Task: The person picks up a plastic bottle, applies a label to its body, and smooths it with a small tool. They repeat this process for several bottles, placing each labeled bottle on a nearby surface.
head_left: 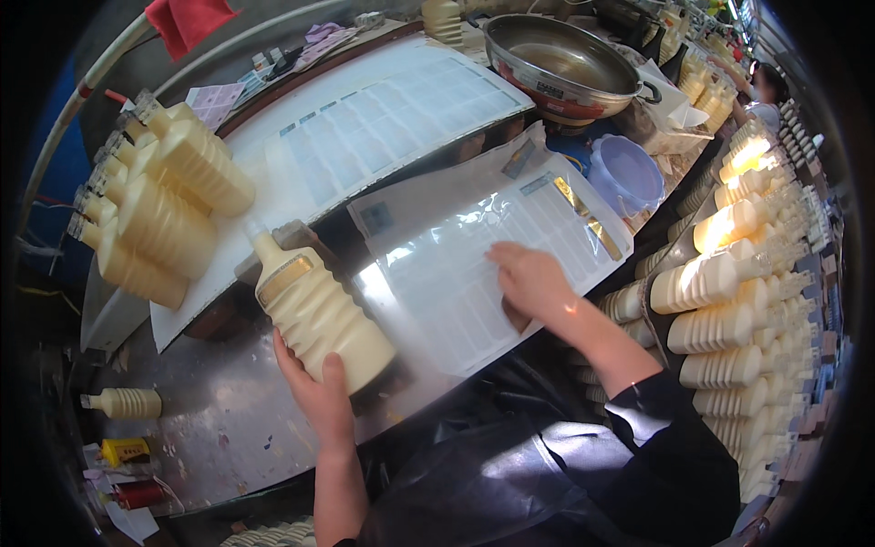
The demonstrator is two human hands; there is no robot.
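Note:
My left hand (321, 398) is closed around the lower end of a cream ribbed plastic bottle (324, 314), which lies tilted with its neck toward the far left. A gold label (284, 281) sits on its shoulder. Over a wet-looking sheet of clear labels (456, 314) hovers or rests my right hand (531, 284); contact cannot be made out. Its index finger reaches left, the other fingers bend partly, and nothing shows in its grasp. A gold strip (588, 219) lies along the sheet's right side. The bottle's underside is hidden by my left hand.
Several cream bottles (173, 210) stand grouped at left. A second label sheet (410, 118) covers the far board. Beyond are a metal pan (565, 68) and a purple basin (626, 173). Stacked bottles (720, 324) line the right. A small bottle (128, 403) and yellow container (126, 450) lie near left.

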